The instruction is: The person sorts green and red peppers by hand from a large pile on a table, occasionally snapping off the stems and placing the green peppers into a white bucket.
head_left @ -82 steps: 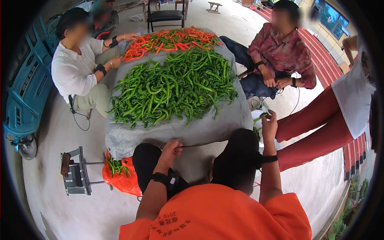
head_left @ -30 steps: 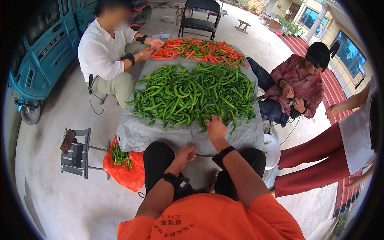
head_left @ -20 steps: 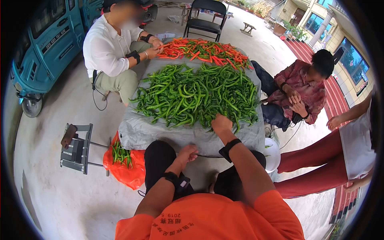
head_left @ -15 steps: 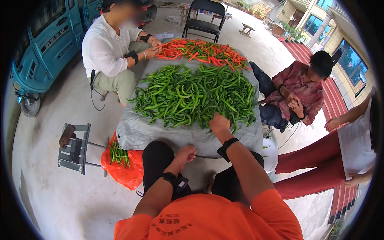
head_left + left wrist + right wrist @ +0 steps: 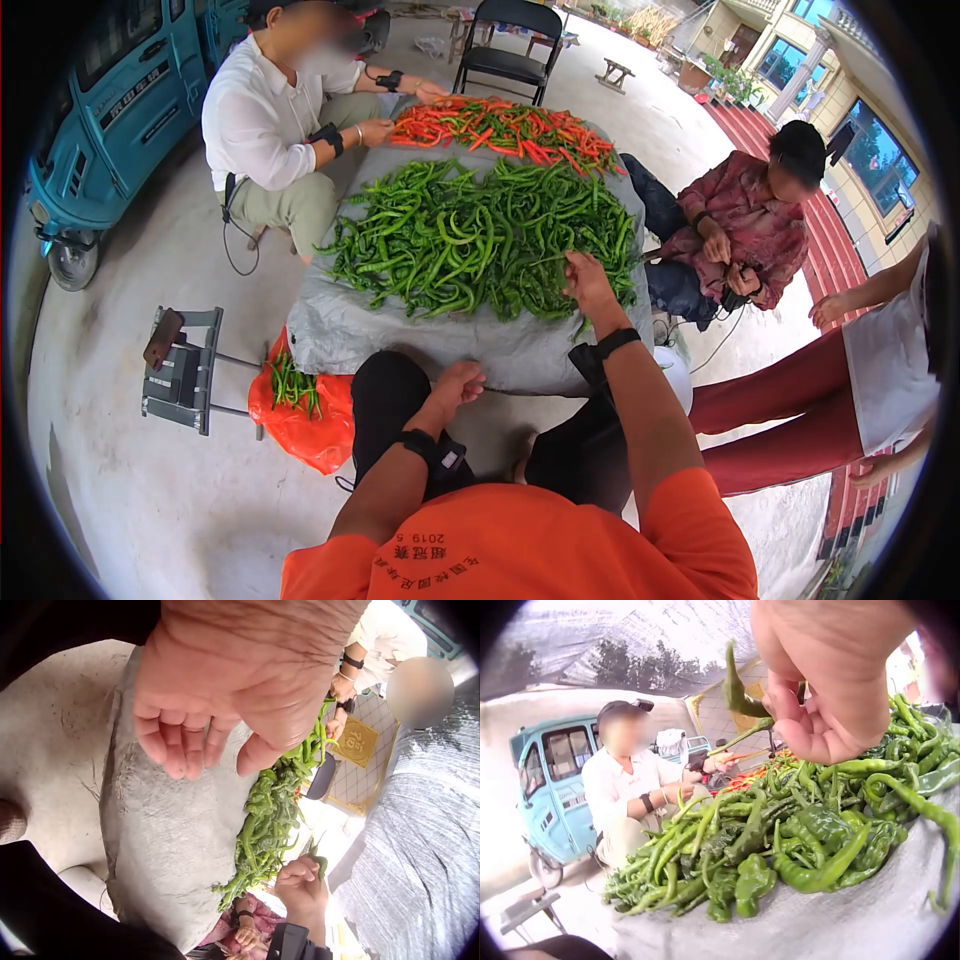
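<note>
My right hand (image 5: 592, 283) is raised just over the near right part of the green pepper heap (image 5: 450, 235). In the right wrist view its fingers pinch a green pepper (image 5: 739, 694), whose curved end sticks out past the fingertips. My left hand (image 5: 460, 384) hangs by the near edge of the grey sheet (image 5: 345, 335), above my knee. The left wrist view shows that left hand (image 5: 217, 690) with loosely bent fingers and nothing in them. Beyond the green heap lies a pile of red and green peppers (image 5: 500, 130).
A person in white (image 5: 265, 120) reaches to the red pile. Another in a patterned shirt (image 5: 750, 210) sits at the right; a third in red trousers (image 5: 790, 390) stands nearby. A white bucket (image 5: 675, 378) is right of my knee, an orange bag (image 5: 320, 425) and stool (image 5: 185, 370) to the left.
My right hand has come from the bucket side to the heap's near edge, then lifted up and right with a pepper. The left hand has barely moved.
</note>
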`<state>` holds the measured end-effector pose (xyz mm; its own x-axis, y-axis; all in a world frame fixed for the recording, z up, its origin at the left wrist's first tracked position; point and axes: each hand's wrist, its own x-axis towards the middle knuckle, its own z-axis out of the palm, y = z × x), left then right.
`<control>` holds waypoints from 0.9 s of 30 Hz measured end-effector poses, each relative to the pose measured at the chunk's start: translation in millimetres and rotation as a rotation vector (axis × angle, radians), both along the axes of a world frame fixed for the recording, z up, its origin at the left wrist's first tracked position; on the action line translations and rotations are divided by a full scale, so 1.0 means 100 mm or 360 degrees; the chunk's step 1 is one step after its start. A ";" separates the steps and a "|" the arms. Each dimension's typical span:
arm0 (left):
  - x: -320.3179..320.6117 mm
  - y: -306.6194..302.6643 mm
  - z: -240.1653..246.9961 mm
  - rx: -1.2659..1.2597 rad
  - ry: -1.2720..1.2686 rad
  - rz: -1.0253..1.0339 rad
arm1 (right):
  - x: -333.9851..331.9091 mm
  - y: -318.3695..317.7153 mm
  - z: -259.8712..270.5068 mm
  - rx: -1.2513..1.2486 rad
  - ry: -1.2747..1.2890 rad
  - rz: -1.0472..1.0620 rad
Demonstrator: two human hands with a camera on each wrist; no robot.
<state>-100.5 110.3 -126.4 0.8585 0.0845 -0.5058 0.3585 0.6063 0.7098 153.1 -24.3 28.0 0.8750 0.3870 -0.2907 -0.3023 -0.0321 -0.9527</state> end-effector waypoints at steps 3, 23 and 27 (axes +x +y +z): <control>-0.02 0.00 0.00 -0.0009 -0.0004 0.0004 | -0.06 -0.02 -0.05 0.0124 0.0067 0.0029; -0.05 -0.01 0.44 -0.0141 -0.0492 0.0148 | -1.22 0.04 -0.33 -0.0213 -0.0384 0.1063; -0.04 -0.03 0.24 -0.0118 -0.0463 -0.0004 | -1.51 0.02 -0.67 -0.0461 -0.0738 0.1039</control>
<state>-104.3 107.4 -102.4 0.9685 0.0539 -0.2432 0.1483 0.6597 0.7367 2.5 -22.5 -39.3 0.5572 0.8212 -0.1231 0.2805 -0.3257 -0.9029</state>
